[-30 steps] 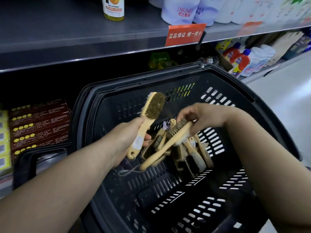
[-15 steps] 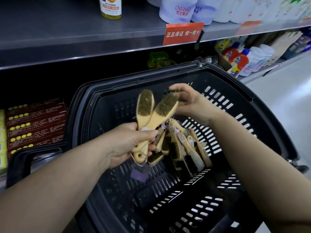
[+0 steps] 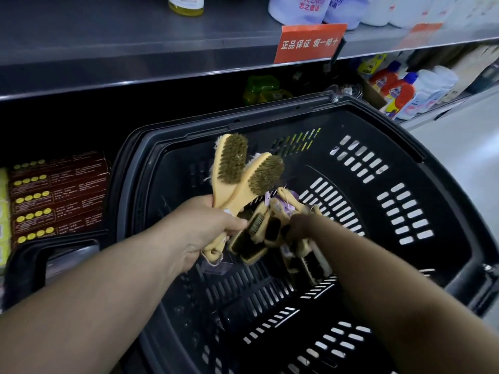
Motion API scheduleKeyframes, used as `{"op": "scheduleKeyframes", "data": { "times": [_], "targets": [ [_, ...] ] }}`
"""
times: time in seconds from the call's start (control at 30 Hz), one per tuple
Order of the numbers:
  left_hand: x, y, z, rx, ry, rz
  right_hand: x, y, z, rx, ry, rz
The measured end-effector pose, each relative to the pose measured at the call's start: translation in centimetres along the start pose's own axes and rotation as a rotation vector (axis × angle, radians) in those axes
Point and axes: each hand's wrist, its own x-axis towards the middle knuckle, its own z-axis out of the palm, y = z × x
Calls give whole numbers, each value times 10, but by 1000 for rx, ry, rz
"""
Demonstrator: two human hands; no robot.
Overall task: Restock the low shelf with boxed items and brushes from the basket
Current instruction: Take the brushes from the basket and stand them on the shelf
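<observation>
A black slotted plastic basket (image 3: 383, 147) fills the middle of the head view. My left hand (image 3: 205, 225) grips two wooden-handled brushes (image 3: 243, 179) by their handles, bristle heads fanned upward over the basket. My right hand (image 3: 302, 225) reaches down into a pile of several more wooden brushes (image 3: 259, 238) on the basket floor; its fingers are hidden among them, so its hold cannot be made out. Dark red boxed items (image 3: 59, 193) are stacked on the low shelf to the left.
A grey metal shelf (image 3: 135, 49) overhangs the basket, with an orange price sign (image 3: 310, 43), a yellow bottle (image 3: 186, 5) and white refill pouches (image 3: 297, 9). Red and white bottles (image 3: 397, 90) stand at right. The basket's handle (image 3: 32, 265) lies at lower left.
My right hand let go of the second brush, now held with the first in my left hand, and dropped down into the pile of brushes in the basket.
</observation>
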Motion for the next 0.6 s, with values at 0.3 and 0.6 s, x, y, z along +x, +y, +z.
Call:
{"op": "scheduleKeyframes", "data": {
  "times": [0.3, 0.6],
  "targets": [
    [0, 2, 4, 31, 75, 124, -110, 46, -94, 431, -178, -645],
    [-13, 7, 6, -212, -124, -42, -128, 20, -88, 1060, -77, -873]
  ]
}}
